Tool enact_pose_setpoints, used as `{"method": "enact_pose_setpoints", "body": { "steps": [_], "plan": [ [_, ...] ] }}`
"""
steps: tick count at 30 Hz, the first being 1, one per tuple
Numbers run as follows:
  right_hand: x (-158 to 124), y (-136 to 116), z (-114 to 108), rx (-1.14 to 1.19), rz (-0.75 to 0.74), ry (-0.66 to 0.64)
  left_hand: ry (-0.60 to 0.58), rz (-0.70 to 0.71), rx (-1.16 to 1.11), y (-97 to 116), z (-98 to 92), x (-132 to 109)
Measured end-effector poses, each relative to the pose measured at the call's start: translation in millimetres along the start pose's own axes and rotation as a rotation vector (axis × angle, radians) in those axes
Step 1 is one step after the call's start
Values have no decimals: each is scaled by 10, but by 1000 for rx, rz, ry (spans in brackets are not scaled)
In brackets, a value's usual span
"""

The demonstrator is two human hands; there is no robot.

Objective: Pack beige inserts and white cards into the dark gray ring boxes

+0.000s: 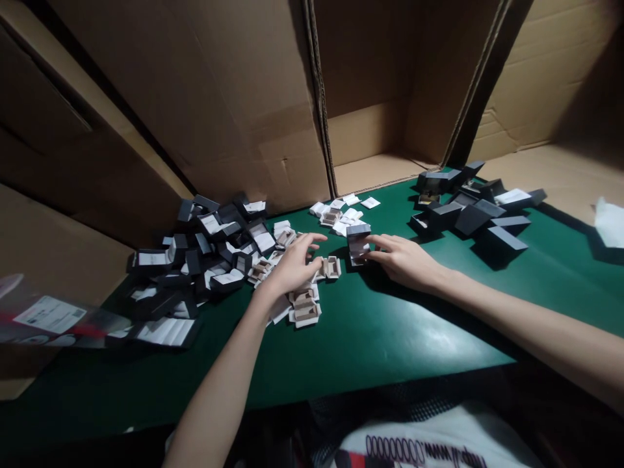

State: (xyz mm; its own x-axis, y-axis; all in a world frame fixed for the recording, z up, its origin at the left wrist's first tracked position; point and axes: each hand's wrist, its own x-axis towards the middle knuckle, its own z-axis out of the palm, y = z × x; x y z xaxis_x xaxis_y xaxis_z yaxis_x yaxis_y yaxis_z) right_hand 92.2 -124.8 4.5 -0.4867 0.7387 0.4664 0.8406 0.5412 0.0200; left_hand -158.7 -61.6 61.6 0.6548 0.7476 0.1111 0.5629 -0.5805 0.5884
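Observation:
My right hand (402, 259) grips a small dark box (358, 246) by its right side; the box stands open, with white showing inside. To its left, my left hand (296, 261) hovers with fingers apart over a heap of small white and brown card inserts (306, 305). Nothing shows between the left fingers. Another group of white card pieces (344, 213) lies just behind the held box. A large pile of open dark boxes (195, 250) with white linings spreads to the left of my left hand.
More dark boxes (475, 208) lie at the right rear of the green table (390, 344). Large cardboard cartons (234, 97) stand along the back. A clear plastic bag with a white label (51, 315) is at the far left. White paper (609, 222) lies at the right edge.

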Motion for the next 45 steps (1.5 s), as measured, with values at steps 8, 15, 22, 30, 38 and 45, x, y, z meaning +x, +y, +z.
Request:
{"method": "enact_pose_setpoints", "body": {
  "steps": [8, 15, 22, 30, 38, 45],
  "plan": [
    [5, -24, -65, 219, -17, 178, -108, 131, 176, -10, 88, -16],
    [44, -148, -178, 358, -46, 455, 97, 38, -530, 122, 136, 57],
    [82, -324, -150, 408, -90, 444, 15, -83, -958, 327, 306, 12],
    [84, -294, -201, 462, -78, 488, -124, -110, -1018, 341, 345, -2],
    [78, -273, -256, 637, -78, 477, -142, -150, -1113, 333, 366, -4],
    [88, -250, -279, 681, -90, 481, -160, -135, -1028, 265, 325, 8]
  ]
}}
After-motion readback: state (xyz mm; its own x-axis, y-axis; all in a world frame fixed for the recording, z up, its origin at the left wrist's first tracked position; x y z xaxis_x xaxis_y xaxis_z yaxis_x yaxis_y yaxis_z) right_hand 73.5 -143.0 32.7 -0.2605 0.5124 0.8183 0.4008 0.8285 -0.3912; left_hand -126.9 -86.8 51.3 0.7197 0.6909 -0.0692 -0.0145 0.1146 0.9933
